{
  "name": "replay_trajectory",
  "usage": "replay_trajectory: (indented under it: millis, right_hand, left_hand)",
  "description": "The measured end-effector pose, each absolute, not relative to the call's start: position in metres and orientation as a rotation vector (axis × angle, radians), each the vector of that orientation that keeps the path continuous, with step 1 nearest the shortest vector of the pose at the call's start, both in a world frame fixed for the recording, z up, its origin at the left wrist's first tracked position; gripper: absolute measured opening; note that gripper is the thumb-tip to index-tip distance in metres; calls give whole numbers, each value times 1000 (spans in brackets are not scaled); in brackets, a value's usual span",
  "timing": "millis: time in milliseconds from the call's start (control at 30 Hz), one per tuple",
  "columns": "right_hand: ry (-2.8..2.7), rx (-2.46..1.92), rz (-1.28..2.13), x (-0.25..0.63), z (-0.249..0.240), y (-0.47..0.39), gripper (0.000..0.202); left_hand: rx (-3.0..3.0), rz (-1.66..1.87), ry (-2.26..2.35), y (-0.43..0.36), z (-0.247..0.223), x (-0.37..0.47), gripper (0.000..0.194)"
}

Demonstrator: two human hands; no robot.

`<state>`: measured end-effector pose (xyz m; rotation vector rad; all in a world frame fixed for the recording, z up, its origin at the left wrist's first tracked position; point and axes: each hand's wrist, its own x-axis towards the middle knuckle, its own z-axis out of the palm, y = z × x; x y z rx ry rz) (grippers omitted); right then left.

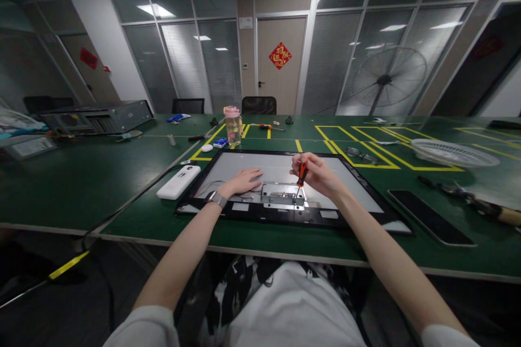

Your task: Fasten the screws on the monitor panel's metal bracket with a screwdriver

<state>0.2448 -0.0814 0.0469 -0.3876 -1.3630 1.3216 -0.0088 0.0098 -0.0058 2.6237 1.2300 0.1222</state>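
A flat display panel (pixel 345 179) with a black frame lies on the green table in front of me. Near its front edge sits a metal bracket (pixel 280 195). My right hand (pixel 311 171) grips an orange and black screwdriver (pixel 302 173), held nearly upright. Its tip points down at the bracket's right end; whether it sits in a screw is too small to tell. My left hand (pixel 244 180), with a watch on the wrist, lies flat on the panel just left of the bracket, fingers stretched out. Thin cables run beside it.
Left of the panel is a white power bank (pixel 179 181); behind it stands a pink-lidded bottle (pixel 233 126). To the right lie a black phone (pixel 429 217), glasses (pixel 361 155) and a white basket (pixel 453 153). A second screwdriver (pixel 266 127) and a computer case (pixel 97 117) are farther back.
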Motion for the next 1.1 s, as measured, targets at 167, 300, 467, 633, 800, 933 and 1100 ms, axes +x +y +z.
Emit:
replay_trajectory:
  millis: [167, 300, 467, 633, 800, 933, 1100]
  right_hand:
    - [-1434, -424, 1294, 247, 51, -84, 23]
    - [-1560, -530, 1077, 251, 56, -84, 19]
    - [-1650, -663, 784, 258, 60, -83, 22]
    - [-1690, -654, 854, 262, 62, -85, 33]
    - [-1712, -616, 954, 261, 62, -85, 33]
    - [-1671, -638, 858, 260, 58, -82, 23]
    - [-1633, -633, 863, 257, 54, -81, 27]
  left_hand:
    - [2616, 127, 1223, 11, -6, -9, 55]
    - [2609, 117, 1224, 9, -4, -9, 54]
    - [2611, 121, 1229, 9, -4, -9, 55]
    - [2618, 121, 1221, 11, -7, -9, 56]
    - [2632, 133, 1216, 14, -10, -9, 58]
    - [2625, 136, 1211, 14, -10, -10, 56]
    - [2614, 129, 1225, 12, -8, -10, 55]
